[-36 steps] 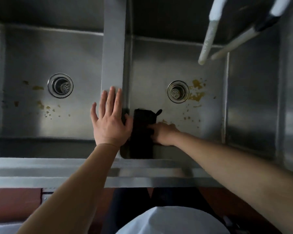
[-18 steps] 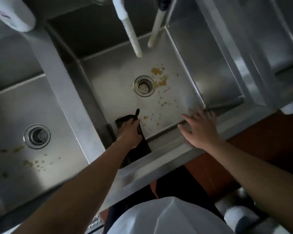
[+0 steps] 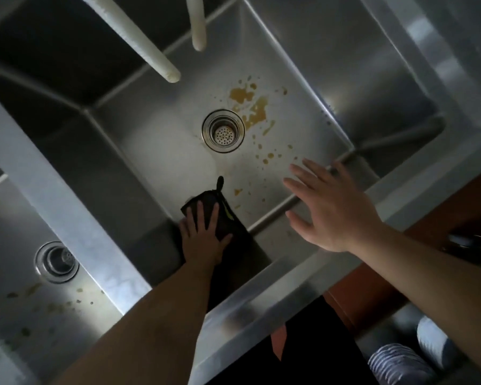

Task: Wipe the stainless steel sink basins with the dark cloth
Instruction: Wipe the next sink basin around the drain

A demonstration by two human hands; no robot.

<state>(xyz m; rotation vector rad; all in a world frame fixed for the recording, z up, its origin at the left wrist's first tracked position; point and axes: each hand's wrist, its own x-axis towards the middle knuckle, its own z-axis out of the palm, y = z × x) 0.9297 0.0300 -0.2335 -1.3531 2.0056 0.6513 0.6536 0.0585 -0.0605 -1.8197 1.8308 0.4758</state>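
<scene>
left hand (image 3: 203,243) presses flat, fingers straight, on folded dark cloth (image 3: 228,218) at near-left corner of brushed-steel right basin (image 3: 175,162) | right hand (image 3: 333,209) spread wide, holding nothing, above near rim | amber splatter (image 3: 250,107) beside round perforated drain (image 3: 223,131)

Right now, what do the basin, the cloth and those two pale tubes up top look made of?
Right-hand sink basin: brushed stainless steel by its grey sheen and soft glare.

Dark cloth under the left hand: soft black fabric, matte, draping over the basin wall with a loop at its corner.

Two pale hanging tubes: off-white and matte, perhaps plastic or rubber hose; the picture leaves it open.
</scene>
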